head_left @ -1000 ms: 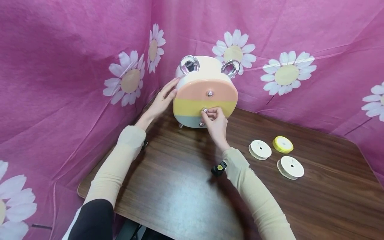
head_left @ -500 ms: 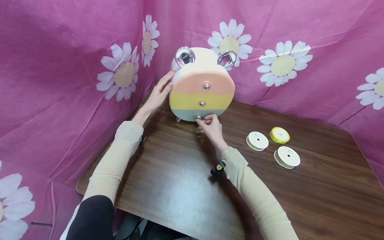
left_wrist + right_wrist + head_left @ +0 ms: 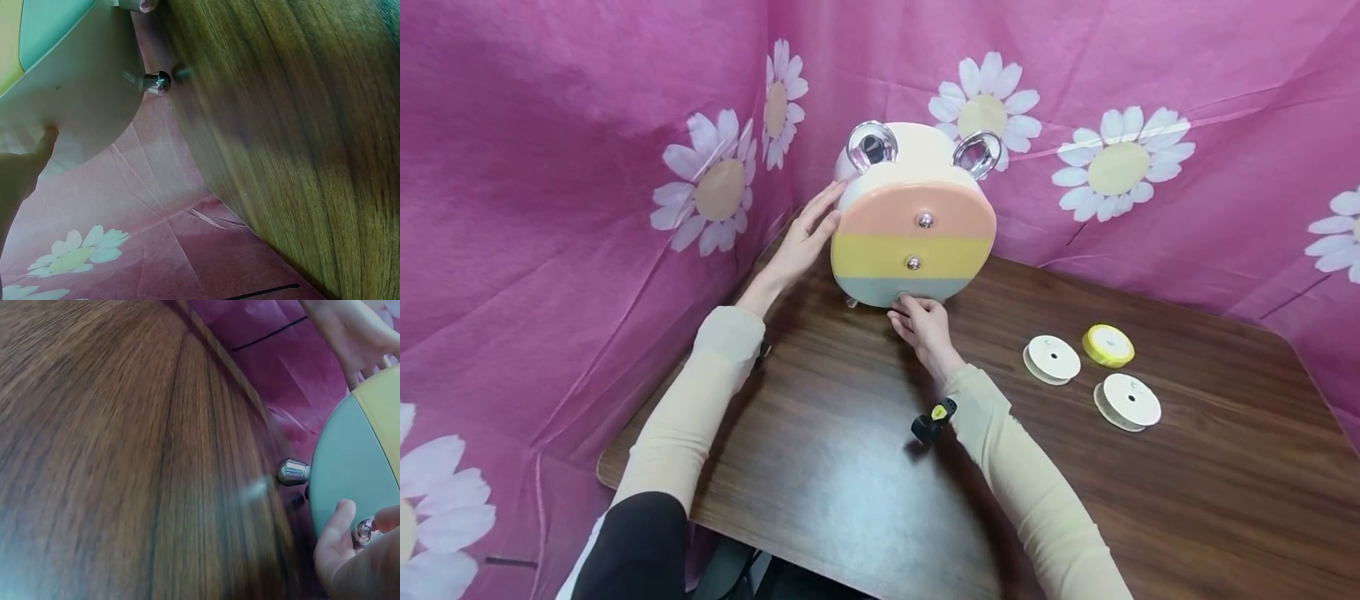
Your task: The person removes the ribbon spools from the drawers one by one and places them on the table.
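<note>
A small rounded white drawer cabinet (image 3: 917, 154) stands at the back of the table, with silver ring-shaped ears. Its front has a peach drawer (image 3: 880, 218), a yellow drawer (image 3: 872, 257) and a mint-green drawer (image 3: 868, 289), all closed. Round silver knobs show on the upper two. My left hand (image 3: 801, 246) rests with straight fingers on the cabinet's left side. The thumb and a finger of my right hand (image 3: 927, 329) are around the bottom knob (image 3: 364, 530), which they hide in the head view. Short silver feet (image 3: 157, 82) hold the cabinet off the table.
On the right side of the wooden table (image 3: 820, 450) lie two white ribbon spools (image 3: 1051, 357) and a yellow spool (image 3: 1107, 345). A pink daisy-print cloth (image 3: 880, 50) hangs close behind and to the left.
My right hand has moved down from the middle knob to the bottom knob of the cabinet. The left hand stays on the cabinet's side. The drawers look unchanged.
</note>
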{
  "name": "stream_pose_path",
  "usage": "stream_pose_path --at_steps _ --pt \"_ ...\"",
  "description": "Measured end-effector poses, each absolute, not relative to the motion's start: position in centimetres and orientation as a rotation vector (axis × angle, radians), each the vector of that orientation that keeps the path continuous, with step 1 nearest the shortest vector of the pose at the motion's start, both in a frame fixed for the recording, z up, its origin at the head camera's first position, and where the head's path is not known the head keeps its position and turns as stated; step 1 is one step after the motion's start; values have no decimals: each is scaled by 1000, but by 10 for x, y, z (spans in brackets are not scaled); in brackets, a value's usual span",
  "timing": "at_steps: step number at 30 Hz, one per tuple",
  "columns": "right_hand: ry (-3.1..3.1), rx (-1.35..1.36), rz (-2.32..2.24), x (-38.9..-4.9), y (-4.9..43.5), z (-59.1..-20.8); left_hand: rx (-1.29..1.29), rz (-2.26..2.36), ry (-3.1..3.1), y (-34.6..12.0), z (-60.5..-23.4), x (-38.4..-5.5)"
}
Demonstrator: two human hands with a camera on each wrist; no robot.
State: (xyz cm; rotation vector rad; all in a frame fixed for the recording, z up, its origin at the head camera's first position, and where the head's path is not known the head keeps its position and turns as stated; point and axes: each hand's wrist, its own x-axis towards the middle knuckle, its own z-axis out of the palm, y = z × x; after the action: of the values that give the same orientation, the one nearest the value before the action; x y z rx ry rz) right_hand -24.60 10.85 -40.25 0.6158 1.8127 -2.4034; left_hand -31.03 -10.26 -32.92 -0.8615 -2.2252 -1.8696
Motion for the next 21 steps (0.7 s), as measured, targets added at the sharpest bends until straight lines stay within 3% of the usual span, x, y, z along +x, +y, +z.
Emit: stream_pose_path --at_steps 21 --pt "1737 706 -2554 -247 98 -406 -878 -1860 -2246 -104 -328 -308"
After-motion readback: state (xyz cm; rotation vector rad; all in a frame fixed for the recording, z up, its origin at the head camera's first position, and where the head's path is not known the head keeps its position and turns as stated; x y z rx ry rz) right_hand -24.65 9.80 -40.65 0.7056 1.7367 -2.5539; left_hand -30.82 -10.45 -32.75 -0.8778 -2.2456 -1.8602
